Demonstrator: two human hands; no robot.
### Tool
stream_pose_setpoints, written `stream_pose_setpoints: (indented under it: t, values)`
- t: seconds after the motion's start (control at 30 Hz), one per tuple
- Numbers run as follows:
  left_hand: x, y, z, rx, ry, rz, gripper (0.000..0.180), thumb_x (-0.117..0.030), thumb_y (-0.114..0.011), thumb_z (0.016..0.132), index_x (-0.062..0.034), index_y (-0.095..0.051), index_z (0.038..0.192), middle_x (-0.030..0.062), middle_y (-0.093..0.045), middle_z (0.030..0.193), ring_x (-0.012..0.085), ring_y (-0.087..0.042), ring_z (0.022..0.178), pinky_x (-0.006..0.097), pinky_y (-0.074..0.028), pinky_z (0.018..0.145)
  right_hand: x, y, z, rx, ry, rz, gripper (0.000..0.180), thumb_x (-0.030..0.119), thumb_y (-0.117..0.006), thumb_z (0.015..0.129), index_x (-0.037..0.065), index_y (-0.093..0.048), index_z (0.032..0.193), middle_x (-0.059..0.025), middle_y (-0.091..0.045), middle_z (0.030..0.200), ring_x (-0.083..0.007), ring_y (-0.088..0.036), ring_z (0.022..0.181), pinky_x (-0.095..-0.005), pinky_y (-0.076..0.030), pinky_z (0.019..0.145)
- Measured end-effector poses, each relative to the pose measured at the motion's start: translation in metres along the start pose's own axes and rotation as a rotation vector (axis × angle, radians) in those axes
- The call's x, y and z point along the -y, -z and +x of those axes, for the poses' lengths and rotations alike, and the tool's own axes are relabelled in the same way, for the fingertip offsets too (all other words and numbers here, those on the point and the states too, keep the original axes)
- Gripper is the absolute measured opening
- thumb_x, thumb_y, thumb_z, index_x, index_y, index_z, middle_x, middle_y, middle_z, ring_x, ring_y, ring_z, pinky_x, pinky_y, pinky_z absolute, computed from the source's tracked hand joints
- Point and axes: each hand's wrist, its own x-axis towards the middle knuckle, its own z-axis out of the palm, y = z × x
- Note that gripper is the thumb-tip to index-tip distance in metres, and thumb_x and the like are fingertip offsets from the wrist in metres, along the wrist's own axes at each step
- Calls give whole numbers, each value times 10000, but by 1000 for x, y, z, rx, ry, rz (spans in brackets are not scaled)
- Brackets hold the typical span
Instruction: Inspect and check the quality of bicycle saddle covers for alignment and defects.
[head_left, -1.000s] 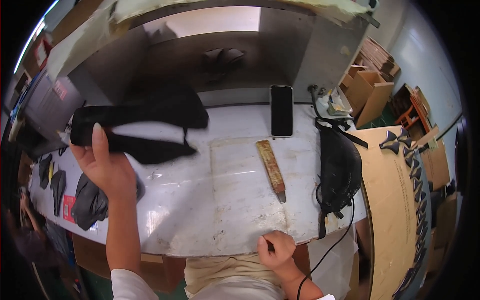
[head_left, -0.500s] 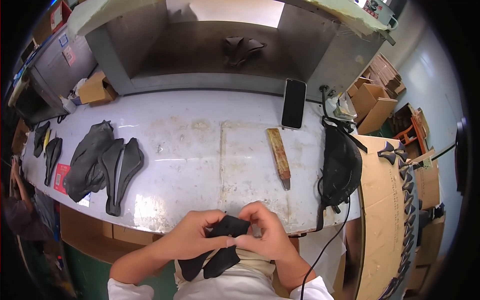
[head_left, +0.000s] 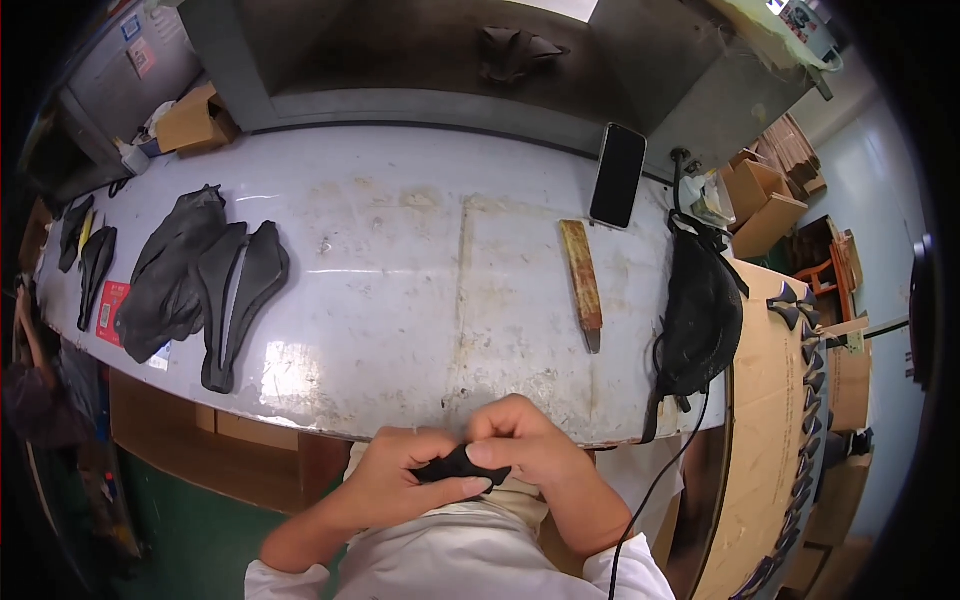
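Close to my body, at the table's front edge, both hands hold a black bicycle saddle piece [head_left: 458, 467]. My left hand [head_left: 395, 480] grips its left side, with the thumb stretched along the near side. My right hand [head_left: 525, 440] pinches it from above and the right, fingers curled and thumb pressed down. Most of the piece is hidden by the hands. Ahead of my right hand lies a knife [head_left: 582, 285] with a worn, wrapped handle, its short blade pointing toward me.
On the left of the table [head_left: 380, 290] are a slotted dark saddle piece [head_left: 262, 268] and crumpled grey sheet material [head_left: 175, 275]. A phone [head_left: 619, 178] and a black pouch [head_left: 700, 315] with a cord lie right. Behind stands a metal box [head_left: 400, 112]. Saddles line a cardboard sheet [head_left: 755, 420].
The saddle piece has been tilted and drawn in, so its two hanging lobes no longer show. My right hand has moved over its top. The whole view has shifted slightly downward.
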Motion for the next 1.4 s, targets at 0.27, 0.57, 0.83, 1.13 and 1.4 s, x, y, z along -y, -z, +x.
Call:
stream_pose_setpoints:
  t: [0.27, 0.57, 0.83, 1.13, 1.4]
  values:
    - [14, -7, -7, -183, 104, -464, 122, -38, -698, 893, 13, -652, 993, 13, -649, 861, 62, -579, 738, 216, -472, 652, -5, -26, -1, -263, 209, 43, 166, 150, -551, 993, 33, -572, 878, 5, -535, 696, -68, -463, 570, -243, -367, 493]
    - [13, -5, -11, -120, 114, -551, 189, -38, -689, 902, 36, -629, 1065, 29, -646, 924, 57, -581, 796, 216, -493, 702, 14, -23, -7, -262, 241, -504, 236, 127, -560, 984, 6, -569, 782, -24, -478, 608, -86, -444, 543, -276, -372, 502]
    - [21, -6, -1, -116, 226, -917, 186, -42, -699, 886, 31, -646, 1050, 56, -686, 913, 87, -634, 812, 235, -518, 723, -11, -26, 3, -330, 175, -243, 276, 179, -553, 999, 22, -538, 772, -19, -486, 594, -96, -477, 526, -292, -384, 488]
    - [29, -5, 3, -16, 281, -1139, 166, -91, -672, 918, 13, -626, 1039, 73, -687, 907, 126, -654, 789, 278, -538, 719, -14, -29, -3, -351, 390, -635, 263, 148, -549, 986, 22, -528, 757, -80, -514, 578, -182, -503, 492, -343, -398, 477]
    - [31, -9, 0, -224, 262, -959, 166, -81, -674, 913, 10, -619, 1040, 85, -680, 892, 151, -662, 773, 298, -551, 720, -8, -24, -14, -129, 258, -627, 300, 224, -542, 1016, 15, -591, 805, 4, -515, 567, -53, -472, 546, -239, -368, 495]
